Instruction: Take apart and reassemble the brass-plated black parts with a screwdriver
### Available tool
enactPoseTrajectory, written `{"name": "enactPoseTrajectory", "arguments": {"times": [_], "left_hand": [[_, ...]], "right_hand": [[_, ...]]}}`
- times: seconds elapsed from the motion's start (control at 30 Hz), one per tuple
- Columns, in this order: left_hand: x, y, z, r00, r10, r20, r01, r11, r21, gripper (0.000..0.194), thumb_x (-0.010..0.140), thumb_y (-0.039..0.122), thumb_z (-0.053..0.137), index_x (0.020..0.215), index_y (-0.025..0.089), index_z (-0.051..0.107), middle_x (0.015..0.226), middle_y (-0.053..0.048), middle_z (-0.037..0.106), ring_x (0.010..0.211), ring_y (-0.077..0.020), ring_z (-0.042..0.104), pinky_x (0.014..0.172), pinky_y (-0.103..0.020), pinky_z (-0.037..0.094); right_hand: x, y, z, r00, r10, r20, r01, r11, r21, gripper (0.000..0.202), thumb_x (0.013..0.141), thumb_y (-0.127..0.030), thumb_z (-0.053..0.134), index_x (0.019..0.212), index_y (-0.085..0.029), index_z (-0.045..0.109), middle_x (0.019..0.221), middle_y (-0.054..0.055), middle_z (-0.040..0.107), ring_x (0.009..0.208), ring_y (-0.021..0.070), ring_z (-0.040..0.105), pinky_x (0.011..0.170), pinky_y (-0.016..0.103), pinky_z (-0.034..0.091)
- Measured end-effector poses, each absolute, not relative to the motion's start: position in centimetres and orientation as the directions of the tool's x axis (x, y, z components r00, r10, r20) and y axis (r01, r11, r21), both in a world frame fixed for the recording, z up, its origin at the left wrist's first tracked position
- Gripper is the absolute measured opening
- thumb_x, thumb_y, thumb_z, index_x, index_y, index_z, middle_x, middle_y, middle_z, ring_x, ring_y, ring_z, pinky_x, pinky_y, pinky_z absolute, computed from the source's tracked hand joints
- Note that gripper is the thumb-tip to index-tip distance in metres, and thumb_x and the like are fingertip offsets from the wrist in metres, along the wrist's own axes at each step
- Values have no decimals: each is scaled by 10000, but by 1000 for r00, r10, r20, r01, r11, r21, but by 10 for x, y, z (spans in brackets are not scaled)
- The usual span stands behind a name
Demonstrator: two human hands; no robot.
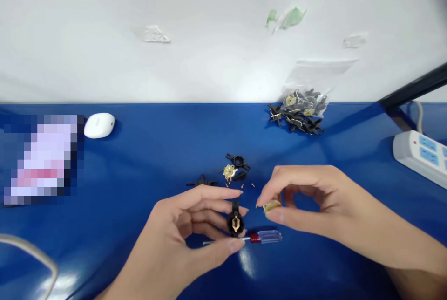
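Observation:
My left hand is closed around a black plastic housing, with a brass-coloured contact piece showing inside its round opening. To its right, my right hand pinches a small yellowish disc between thumb and fingers, apart from the housing. Beneath the left fingertips lies a screwdriver with a clear and red handle, its shaft partly hidden. Just beyond the hands are a second black housing, a gold disc with metal tabs, several tiny screws and another black part.
A clear bag of black and gold parts leans on the wall, with loose black parts before it. At right stands a power strip. A white case and a pixelated object lie left, near a pale cable.

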State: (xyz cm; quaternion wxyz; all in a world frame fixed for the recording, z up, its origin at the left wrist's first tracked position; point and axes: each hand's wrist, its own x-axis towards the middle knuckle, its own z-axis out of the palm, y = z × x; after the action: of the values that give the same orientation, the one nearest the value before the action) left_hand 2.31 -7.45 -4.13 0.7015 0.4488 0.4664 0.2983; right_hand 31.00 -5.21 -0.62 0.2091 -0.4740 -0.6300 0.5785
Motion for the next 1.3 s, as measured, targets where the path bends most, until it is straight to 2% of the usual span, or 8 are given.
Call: {"name": "enactPoseTrajectory", "arguments": {"times": [0.2, 0.3, 0.47, 0.63, 0.8, 0.93, 1.1, 1.3], "left_hand": [[30, -83, -47, 505, 774, -381, 10, 436, 900, 396, 880, 195, 1017, 1234, 292, 869, 1067, -24, 938, 901, -209, 917, 844, -228, 723], [31, -83, -45, 495, 771, -401, 11, 456, 890, 403, 879, 219, 1025, 1242, 276, 862, 1073, -36, 936, 915, -228, 922, 862, -259, 733], [30, -79, -42, 429, 799, -420, -5, 467, 884, 402, 855, 234, 1043, 1225, 269, 888, 1044, -37, 943, 866, -225, 920, 820, -247, 736], [27, -78, -45, 407, 823, -396, -68, 460, 885, 467, 841, 179, 1056, 1260, 306, 896, 1025, -23, 952, 891, -242, 935, 842, -240, 743], [27, -78, -45, 392, 843, -369, -79, 431, 899, 431, 849, 192, 1060, 1232, 317, 908, 1024, -21, 952, 858, -230, 938, 807, -210, 740], [31, -75, -35, 364, 836, -410, -66, 462, 884, 419, 828, 179, 1066, 1193, 314, 911, 970, 0, 950, 841, -219, 933, 800, -206, 739], [34, -74, -27, 319, 837, -445, -24, 477, 879, 481, 768, 136, 1077, 1183, 301, 899, 941, 10, 954, 836, -215, 924, 808, -203, 731], [34, -75, -31, 293, 857, -424, 6, 442, 897, 430, 769, 141, 1069, 1129, 303, 900, 910, 25, 944, 778, -201, 907, 769, -207, 726]], "right_hand": [[302, -55, -10, -434, 841, -322, 258, -226, -939, 48, 1000, -325, 938, 1024, -318, 897, 960, -40, 848, 796, 99, 705, 736, 205, 540], [300, -54, -14, -432, 836, -338, 175, -290, -941, 28, 1023, -321, 919, 1042, -312, 901, 937, -27, 832, 790, 96, 708, 705, 182, 553], [293, -58, -19, -428, 849, -310, 26, -332, -943, 80, 1020, -293, 919, 1097, -315, 926, 1026, -6, 781, 814, 97, 735, 693, 170, 614], [282, -65, -20, -401, 865, -301, 7, -326, -945, 113, 1022, -285, 911, 1121, -326, 948, 989, 2, 795, 783, 95, 747, 701, 173, 631], [267, -70, -17, -276, 904, -327, -6, -341, -940, 113, 888, -313, 1020, 935, -268, 928, 836, 6, 825, 698, 114, 749, 636, 173, 609], [263, -73, -17, -237, 907, -349, 17, -355, -935, 157, 843, -324, 1045, 876, -253, 909, 799, 11, 809, 671, 119, 725, 594, 175, 578], [260, -80, -21, -198, 925, -324, 25, -326, -945, 146, 864, -341, 1009, 863, -252, 894, 862, 28, 791, 675, 132, 705, 533, 186, 549], [252, -83, -24, -188, 895, -405, -1, -413, -911, 188, 829, -362, 1019, 859, -237, 882, 753, 29, 792, 596, 128, 657, 482, 176, 530]]}}
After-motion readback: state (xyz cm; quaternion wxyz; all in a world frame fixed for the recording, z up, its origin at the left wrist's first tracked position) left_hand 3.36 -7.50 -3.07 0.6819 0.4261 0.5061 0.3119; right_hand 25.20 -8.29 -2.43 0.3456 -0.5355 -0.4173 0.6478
